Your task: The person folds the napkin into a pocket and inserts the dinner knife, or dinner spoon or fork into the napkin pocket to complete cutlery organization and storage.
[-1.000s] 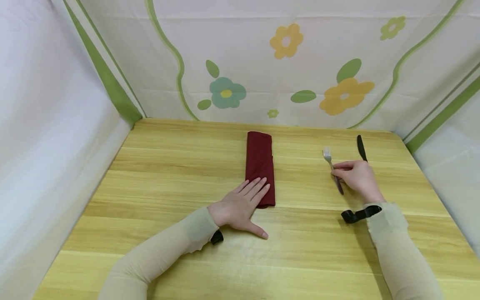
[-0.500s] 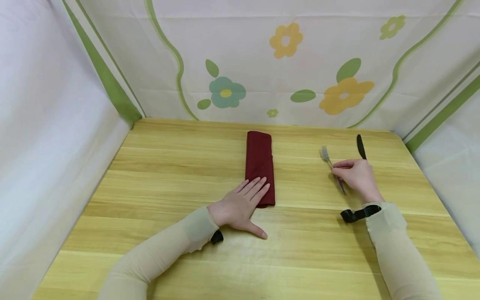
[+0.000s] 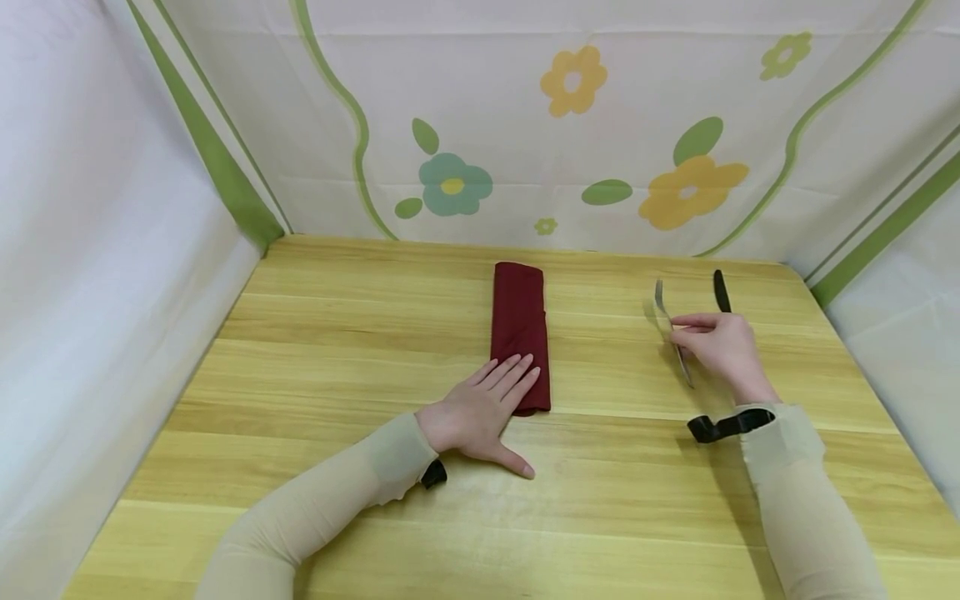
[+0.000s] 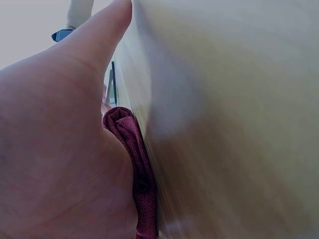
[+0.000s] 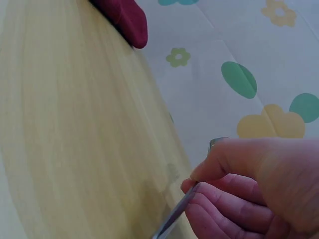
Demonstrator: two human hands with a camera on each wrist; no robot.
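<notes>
A dark red cloth napkin, folded into a long strip, lies lengthwise on the wooden table. My left hand rests flat on its near end, fingers straight and thumb spread onto the wood. The left wrist view shows the rolled layers of the napkin beside the palm. On the right, my right hand pinches a metal fork mid-handle between thumb and fingertips. The fork stands tilted, tines away from me, its shadow falling to the left. Beyond that hand lies a dark knife, its near part hidden.
The wooden table ends at a white fabric backdrop printed with flowers. White fabric walls flank it on both sides. A black wrist camera sticks out from the right wrist.
The fork has tipped and turned in the right fingers, its tines rising and swinging slightly right. The right hand has shifted a little right. Left hand and napkin stay put.
</notes>
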